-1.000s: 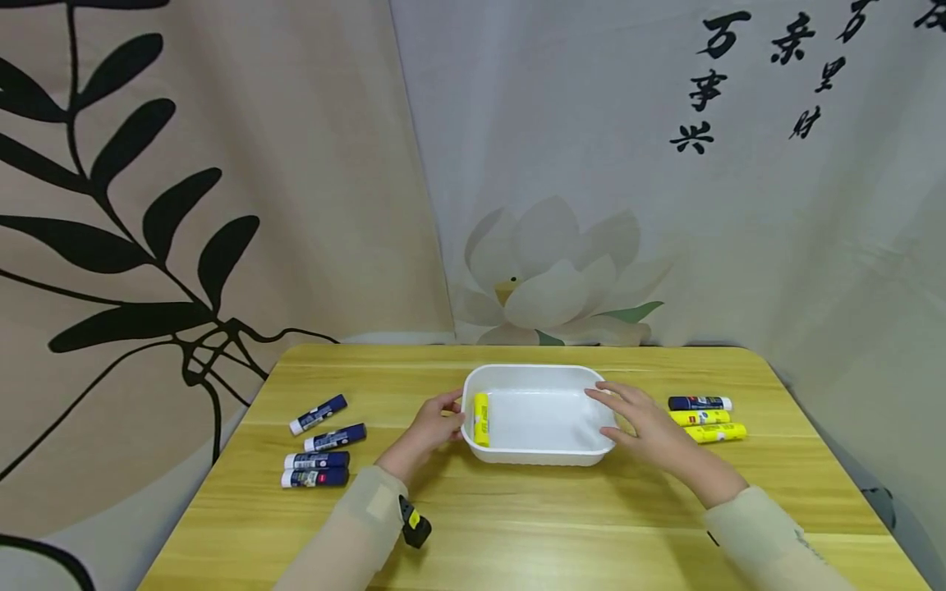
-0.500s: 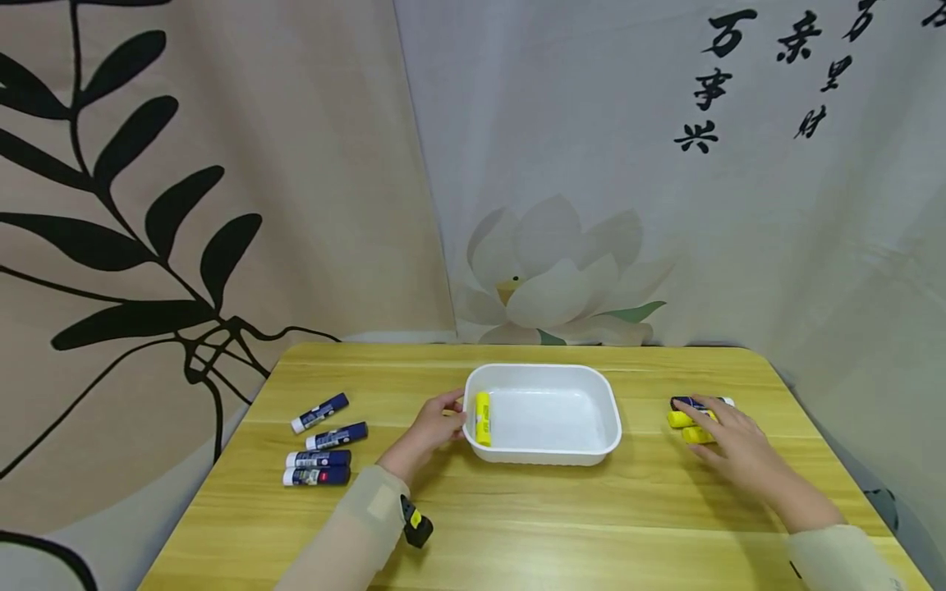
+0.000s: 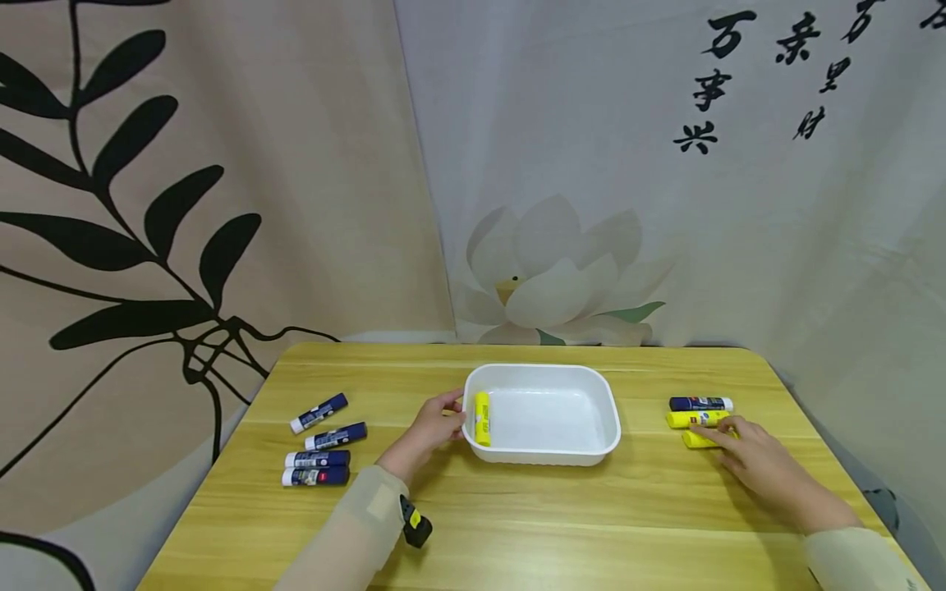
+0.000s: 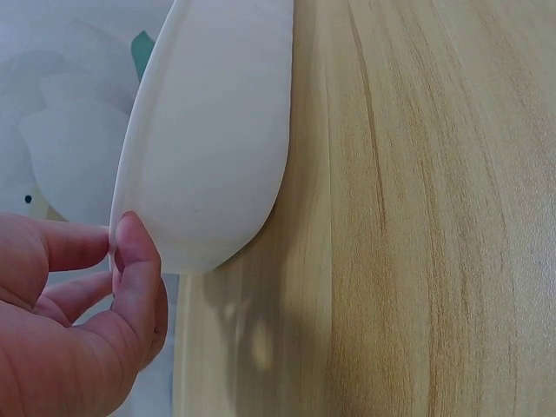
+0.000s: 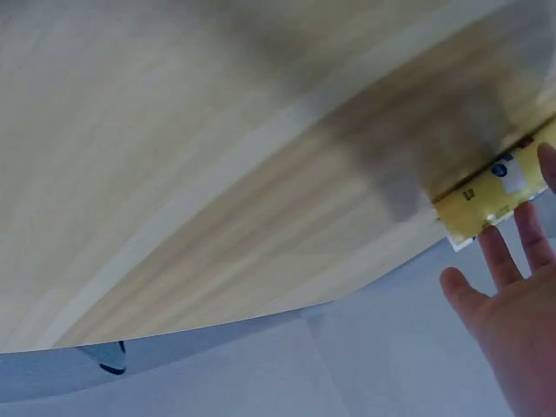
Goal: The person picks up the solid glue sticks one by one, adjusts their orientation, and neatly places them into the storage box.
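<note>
My left hand (image 3: 434, 423) pinches the left rim of a white plastic basin (image 3: 550, 455); in the left wrist view the thumb and fingers (image 4: 137, 261) meet on that rim. Inside the basin, along its left wall, lies one yellow glue stick (image 3: 482, 419). On the right, my right hand (image 3: 754, 460) holds the nearest yellow glue stick (image 3: 697, 440), whose far end it covers. The right wrist view has this yellow glue stick (image 5: 486, 198) between thumb and fingers, partly cut off by the frame edge. Just behind lie another yellow glue stick (image 3: 695, 419) and a navy one (image 3: 700, 403).
Several navy glue sticks with white ends, such as this navy glue stick (image 3: 316, 477), lie at the left of the wooden table (image 3: 532, 525). A printed cloth (image 3: 332, 164) hangs behind the table's back edge. A black-and-yellow device (image 3: 416, 523) sits at the left wrist.
My right hand has left the basin's right side, moved right to the glue sticks, and taken hold of the nearest yellow one. My left hand has stayed on the rim.
</note>
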Action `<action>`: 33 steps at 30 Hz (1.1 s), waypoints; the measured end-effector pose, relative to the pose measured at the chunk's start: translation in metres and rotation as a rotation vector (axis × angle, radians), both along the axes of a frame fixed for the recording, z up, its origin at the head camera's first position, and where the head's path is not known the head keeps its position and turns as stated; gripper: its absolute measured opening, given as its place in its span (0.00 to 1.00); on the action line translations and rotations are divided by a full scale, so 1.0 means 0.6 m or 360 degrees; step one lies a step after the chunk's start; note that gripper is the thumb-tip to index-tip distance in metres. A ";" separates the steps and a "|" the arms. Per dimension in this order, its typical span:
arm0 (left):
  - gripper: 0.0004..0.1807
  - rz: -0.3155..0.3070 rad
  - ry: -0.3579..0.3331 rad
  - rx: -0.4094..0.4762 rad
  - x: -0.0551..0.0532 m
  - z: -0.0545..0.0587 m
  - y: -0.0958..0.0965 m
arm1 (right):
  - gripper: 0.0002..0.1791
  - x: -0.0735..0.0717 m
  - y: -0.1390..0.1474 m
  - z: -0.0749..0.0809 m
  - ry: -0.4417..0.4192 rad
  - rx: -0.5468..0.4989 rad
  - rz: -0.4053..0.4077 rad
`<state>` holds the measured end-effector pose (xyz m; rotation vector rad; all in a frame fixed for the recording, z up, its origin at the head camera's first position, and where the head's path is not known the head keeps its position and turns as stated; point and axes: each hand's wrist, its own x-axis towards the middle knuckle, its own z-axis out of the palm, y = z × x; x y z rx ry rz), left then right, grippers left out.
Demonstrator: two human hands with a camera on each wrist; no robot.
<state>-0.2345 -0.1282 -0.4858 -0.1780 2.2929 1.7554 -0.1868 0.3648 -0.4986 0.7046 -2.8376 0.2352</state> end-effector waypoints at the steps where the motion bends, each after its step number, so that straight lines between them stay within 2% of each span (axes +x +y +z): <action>1: 0.27 0.0000 -0.0002 0.0001 0.000 0.001 0.000 | 0.31 0.000 0.000 0.001 -0.0009 0.0008 -0.0002; 15: 0.27 0.0005 -0.0011 0.0003 0.002 0.006 0.002 | 0.32 -0.006 0.001 -0.006 -0.0197 0.0045 -0.0012; 20: 0.27 -0.0001 -0.0015 0.0005 0.001 0.004 0.002 | 0.36 -0.006 -0.010 0.001 -0.0110 0.0044 0.0001; 25: 0.27 0.0006 -0.0015 -0.0006 0.000 0.003 0.001 | 0.44 -0.015 -0.038 0.019 0.0092 -0.0016 0.0101; 28: 0.27 0.0001 -0.0017 -0.0013 0.000 0.003 0.001 | 0.45 -0.022 -0.061 0.035 0.0176 -0.0095 0.0146; 30: 0.27 0.0001 -0.0025 -0.0010 0.000 0.003 0.001 | 0.44 -0.026 -0.078 0.046 0.0199 -0.0153 0.0156; 33: 0.27 -0.0002 -0.0033 -0.0003 0.001 0.004 0.001 | 0.42 -0.031 -0.103 0.061 0.0157 -0.0268 0.0148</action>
